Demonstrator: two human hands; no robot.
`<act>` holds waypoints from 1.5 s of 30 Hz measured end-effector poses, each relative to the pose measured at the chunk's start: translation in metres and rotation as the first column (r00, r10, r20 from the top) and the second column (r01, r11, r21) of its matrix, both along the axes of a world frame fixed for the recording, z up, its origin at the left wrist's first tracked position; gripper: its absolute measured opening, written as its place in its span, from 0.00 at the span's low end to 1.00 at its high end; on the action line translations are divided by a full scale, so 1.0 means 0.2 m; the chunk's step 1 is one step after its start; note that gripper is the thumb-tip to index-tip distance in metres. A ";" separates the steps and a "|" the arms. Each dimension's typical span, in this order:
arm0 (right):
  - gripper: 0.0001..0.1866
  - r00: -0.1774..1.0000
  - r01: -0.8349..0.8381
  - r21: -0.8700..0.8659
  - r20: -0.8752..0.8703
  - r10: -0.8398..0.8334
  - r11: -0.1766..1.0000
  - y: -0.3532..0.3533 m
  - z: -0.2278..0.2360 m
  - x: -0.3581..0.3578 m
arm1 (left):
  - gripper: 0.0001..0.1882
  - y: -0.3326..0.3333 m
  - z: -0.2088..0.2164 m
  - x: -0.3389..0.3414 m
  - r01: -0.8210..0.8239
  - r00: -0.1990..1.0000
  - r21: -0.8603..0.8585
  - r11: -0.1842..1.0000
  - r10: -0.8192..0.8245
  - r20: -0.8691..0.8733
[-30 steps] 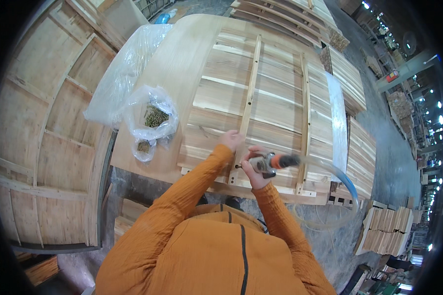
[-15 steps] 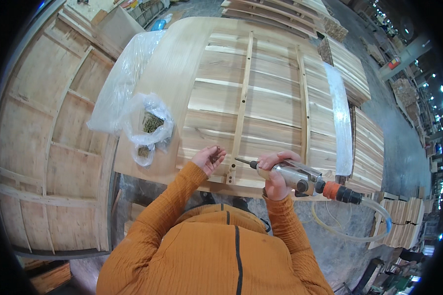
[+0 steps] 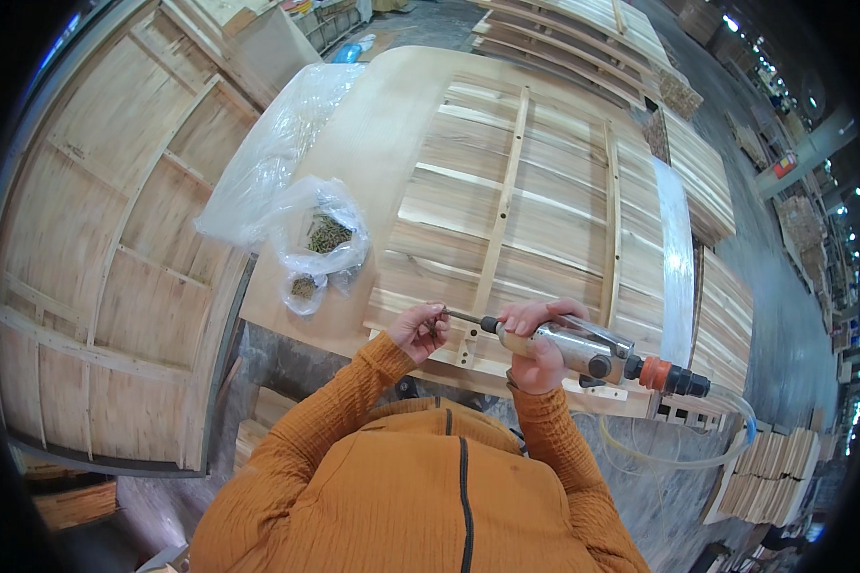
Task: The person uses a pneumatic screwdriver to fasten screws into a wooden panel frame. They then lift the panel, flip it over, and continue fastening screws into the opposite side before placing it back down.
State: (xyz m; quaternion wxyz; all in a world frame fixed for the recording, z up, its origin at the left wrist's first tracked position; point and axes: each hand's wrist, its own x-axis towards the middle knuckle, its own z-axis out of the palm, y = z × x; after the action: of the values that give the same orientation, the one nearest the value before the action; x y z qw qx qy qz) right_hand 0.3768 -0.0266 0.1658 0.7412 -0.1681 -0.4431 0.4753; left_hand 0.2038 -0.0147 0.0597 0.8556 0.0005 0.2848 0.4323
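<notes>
My right hand point(image 3: 539, 363) grips a pneumatic screwdriver point(image 3: 579, 352) with a clear air hose point(image 3: 736, 411) at its rear. Its long bit point(image 3: 463, 315) points left and meets the fingertips of my left hand point(image 3: 417, 334). That hand is closed, thumb and forefinger pinched at the bit's tip, with small dark screws partly hidden among the curled fingers. Below both hands lies a slatted wooden panel point(image 3: 449, 209), crossed by a batten point(image 3: 503, 216) with dark holes and by a second batten point(image 3: 612, 229) further right.
Left of the panel, an open plastic bag point(image 3: 356, 244) holds many small screws, beside a smaller bag point(image 3: 303, 305). Plastic film point(image 3: 268, 158) lies behind them. A large framed wooden panel point(image 3: 96, 239) stands at left. Stacked boards point(image 3: 726, 315) stand at right.
My left hand and the screwdriver's bit have come together; they were apart before. The left fingers have closed into a pinch. The view has shifted, so the panel appears further right and lower.
</notes>
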 end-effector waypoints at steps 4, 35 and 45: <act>0.21 1.000 -0.027 -0.003 -0.009 0.027 1.000 0.00 0.00 -0.07 | 0.04 -0.04 0.00 -0.06 -0.033 0.999 0.017 0.999 0.033 -0.005; 0.21 0.997 -0.008 0.102 0.078 0.000 0.995 0.09 0.12 -0.09 | 0.14 0.14 -0.36 -1.07 0.339 -0.498 -0.050 0.939 0.135 -0.857; 0.23 0.994 0.023 0.067 0.101 -0.030 0.998 0.13 0.13 0.11 | 0.12 0.09 -0.42 -1.07 -0.030 -0.285 0.258 0.966 0.239 -0.928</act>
State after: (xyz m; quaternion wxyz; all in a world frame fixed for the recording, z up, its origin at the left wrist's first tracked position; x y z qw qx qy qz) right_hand 0.3987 -0.0006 0.1918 0.7289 -0.1738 -0.4936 0.4414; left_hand -0.0106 0.0026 -0.0240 0.2333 0.3673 0.8198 0.3723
